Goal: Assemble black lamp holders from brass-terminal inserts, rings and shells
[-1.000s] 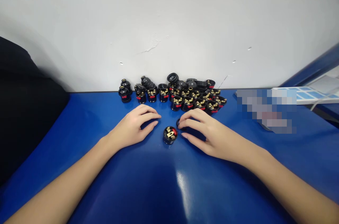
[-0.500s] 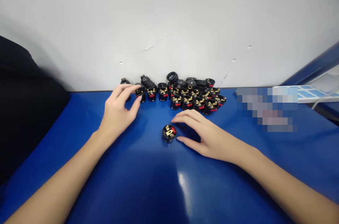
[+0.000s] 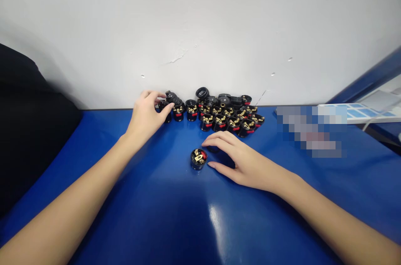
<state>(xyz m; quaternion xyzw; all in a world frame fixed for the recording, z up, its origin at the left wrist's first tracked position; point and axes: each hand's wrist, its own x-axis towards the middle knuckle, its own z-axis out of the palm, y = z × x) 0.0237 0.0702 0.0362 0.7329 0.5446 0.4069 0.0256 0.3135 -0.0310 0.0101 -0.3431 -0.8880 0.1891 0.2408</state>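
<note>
the left hand (image 3: 144, 115) is stretched out to the far edge of the glossy blue table top (image 3: 175, 215), where its thumb and fingers curl round a small black plastic lamp socket part (image 3: 165, 108) at the left end of the heap; the fingertips touch it, but whether it is truly gripped or lifted cannot be told from here. that piece stands just beside the rest of the heap of black round socket parts with brass contacts and red tabs (image 3: 225, 114), which lies in rows against the foot of the white wall (image 3: 200, 27).

the right hand (image 3: 242, 160) rests palm down on the table, nearer the person, fingers spread loosely and slightly arched, holding nothing that can be seen. just to the left of its fingertips stands a single black round socket insert with brass contacts and a red tab (image 3: 198, 158), upright with the open side up, apart from the heap and close to the thumb and forefinger without clearly touching them.

a dark bulky shape (image 3: 28, 123) fills the left side beyond the table, and a pixelated patch (image 3: 310, 129) lies on the table to the right, with pale blue and white sheets (image 3: 369, 111) behind it
</note>
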